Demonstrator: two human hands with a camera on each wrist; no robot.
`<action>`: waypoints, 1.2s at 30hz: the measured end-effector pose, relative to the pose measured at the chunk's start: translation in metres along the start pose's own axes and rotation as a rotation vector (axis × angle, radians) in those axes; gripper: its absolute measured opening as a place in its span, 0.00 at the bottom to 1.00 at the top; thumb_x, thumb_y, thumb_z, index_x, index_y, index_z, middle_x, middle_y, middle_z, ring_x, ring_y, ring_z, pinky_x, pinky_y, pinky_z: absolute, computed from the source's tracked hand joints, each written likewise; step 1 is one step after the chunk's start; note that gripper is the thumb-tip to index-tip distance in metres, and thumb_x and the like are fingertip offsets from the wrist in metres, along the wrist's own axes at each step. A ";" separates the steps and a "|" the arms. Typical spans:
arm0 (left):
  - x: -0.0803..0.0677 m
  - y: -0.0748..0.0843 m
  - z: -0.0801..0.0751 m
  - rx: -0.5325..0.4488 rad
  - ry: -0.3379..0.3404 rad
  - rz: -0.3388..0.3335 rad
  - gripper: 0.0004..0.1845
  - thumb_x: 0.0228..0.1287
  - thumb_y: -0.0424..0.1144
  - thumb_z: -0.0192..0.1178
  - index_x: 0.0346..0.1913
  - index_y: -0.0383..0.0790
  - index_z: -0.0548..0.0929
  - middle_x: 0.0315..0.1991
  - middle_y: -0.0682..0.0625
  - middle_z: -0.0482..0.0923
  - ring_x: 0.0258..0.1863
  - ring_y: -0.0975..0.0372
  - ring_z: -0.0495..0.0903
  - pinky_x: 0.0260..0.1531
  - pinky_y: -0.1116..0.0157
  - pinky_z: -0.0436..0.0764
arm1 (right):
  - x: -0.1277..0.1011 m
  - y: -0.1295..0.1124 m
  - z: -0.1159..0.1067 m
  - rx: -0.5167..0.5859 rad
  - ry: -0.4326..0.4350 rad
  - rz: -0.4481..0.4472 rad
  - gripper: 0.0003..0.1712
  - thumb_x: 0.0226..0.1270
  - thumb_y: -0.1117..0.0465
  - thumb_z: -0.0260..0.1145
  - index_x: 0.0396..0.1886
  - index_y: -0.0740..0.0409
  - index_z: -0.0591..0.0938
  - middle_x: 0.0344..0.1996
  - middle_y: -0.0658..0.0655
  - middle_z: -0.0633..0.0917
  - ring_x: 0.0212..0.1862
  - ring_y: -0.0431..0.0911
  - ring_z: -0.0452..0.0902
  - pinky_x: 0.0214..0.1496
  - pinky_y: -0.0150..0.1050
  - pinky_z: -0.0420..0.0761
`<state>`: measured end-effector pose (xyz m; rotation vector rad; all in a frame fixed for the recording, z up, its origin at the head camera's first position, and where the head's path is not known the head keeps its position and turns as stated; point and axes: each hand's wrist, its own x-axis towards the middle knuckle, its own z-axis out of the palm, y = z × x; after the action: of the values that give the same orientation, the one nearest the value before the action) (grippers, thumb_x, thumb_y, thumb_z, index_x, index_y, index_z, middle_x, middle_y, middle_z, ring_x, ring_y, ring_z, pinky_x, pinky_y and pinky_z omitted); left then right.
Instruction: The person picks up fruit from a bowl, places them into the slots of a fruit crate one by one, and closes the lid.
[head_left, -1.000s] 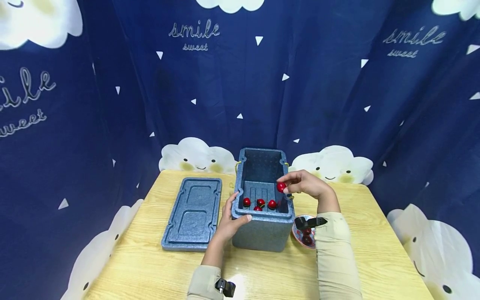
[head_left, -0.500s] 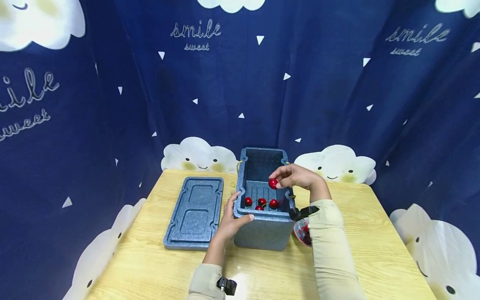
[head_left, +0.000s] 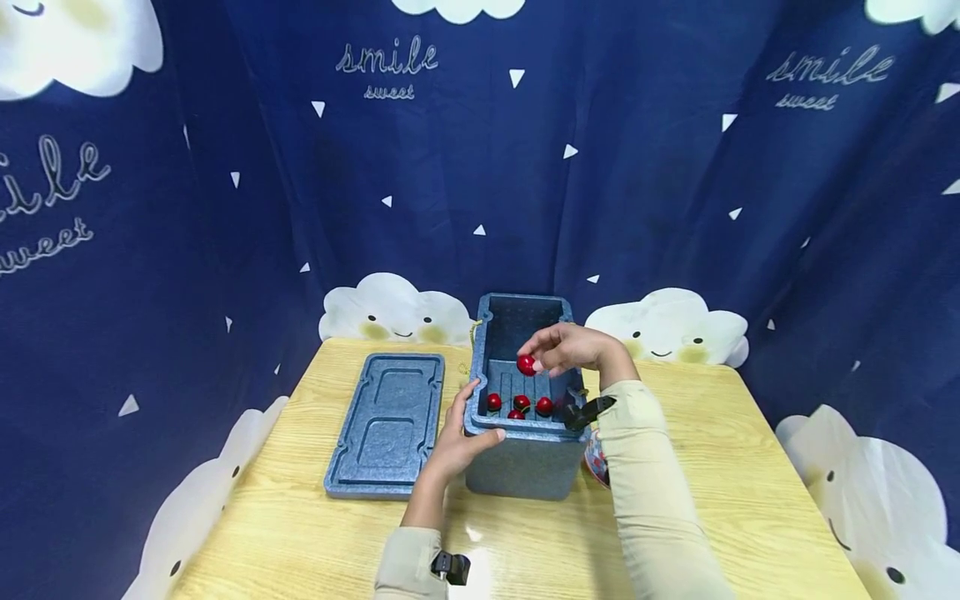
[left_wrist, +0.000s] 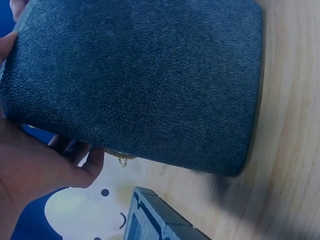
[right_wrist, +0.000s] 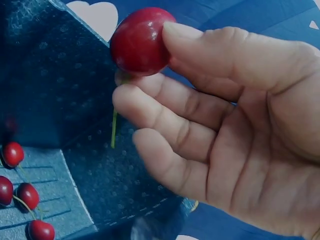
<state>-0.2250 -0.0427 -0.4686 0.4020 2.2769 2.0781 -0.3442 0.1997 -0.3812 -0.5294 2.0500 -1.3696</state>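
My right hand (head_left: 573, 348) pinches a red cherry (head_left: 527, 365) between thumb and fingers, above the inside of a deep blue-grey foam box (head_left: 517, 467). In the right wrist view the same cherry (right_wrist: 142, 42) shows its green stem pointing down. Several other cherries (head_left: 544, 406) lie on the ridged box floor. My left hand (head_left: 456, 446) holds the box's near left corner, thumb on the front rim and fingers along the left side. The left wrist view shows that hand (left_wrist: 45, 165) against the box wall (left_wrist: 145, 75).
A blue-grey lid (head_left: 386, 425) lies flat on the wooden table (head_left: 300, 533) left of the box. A patterned bowl (head_left: 596, 458) stands to the right, partly hidden by the right forearm. Yellow cord loops (head_left: 474, 332) hang on the box sides. A dark blue curtain (head_left: 480, 167) rises behind.
My right hand has moved left with the cherry, from the box's right rim to over its middle. My left hand keeps its hold on the corner.
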 end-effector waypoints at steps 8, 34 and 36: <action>0.010 -0.031 0.006 0.018 0.088 0.022 0.46 0.44 0.40 0.72 0.69 0.53 0.61 0.66 0.40 0.56 0.63 0.48 0.55 0.59 0.43 0.54 | 0.015 -0.005 0.009 -0.023 -0.026 0.048 0.20 0.57 0.69 0.65 0.50 0.66 0.77 0.33 0.55 0.82 0.36 0.46 0.75 0.39 0.45 0.78; -0.002 -0.005 0.008 -0.095 0.064 -0.002 0.45 0.46 0.32 0.70 0.69 0.43 0.59 0.61 0.37 0.58 0.59 0.47 0.59 0.56 0.52 0.59 | -0.019 -0.024 0.031 -0.506 0.159 0.036 0.12 0.53 0.67 0.67 0.39 0.64 0.82 0.30 0.53 0.83 0.33 0.45 0.74 0.39 0.41 0.76; -0.003 -0.005 0.010 -0.100 0.064 -0.014 0.45 0.46 0.32 0.70 0.69 0.44 0.59 0.61 0.37 0.57 0.59 0.47 0.59 0.56 0.51 0.60 | -0.029 -0.019 0.033 -0.519 0.196 -0.019 0.13 0.53 0.66 0.68 0.40 0.65 0.82 0.30 0.54 0.83 0.33 0.44 0.75 0.38 0.40 0.76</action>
<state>-0.2208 -0.0342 -0.4751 0.3188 2.1895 2.2177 -0.3005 0.1878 -0.3656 -0.6499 2.5817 -0.9166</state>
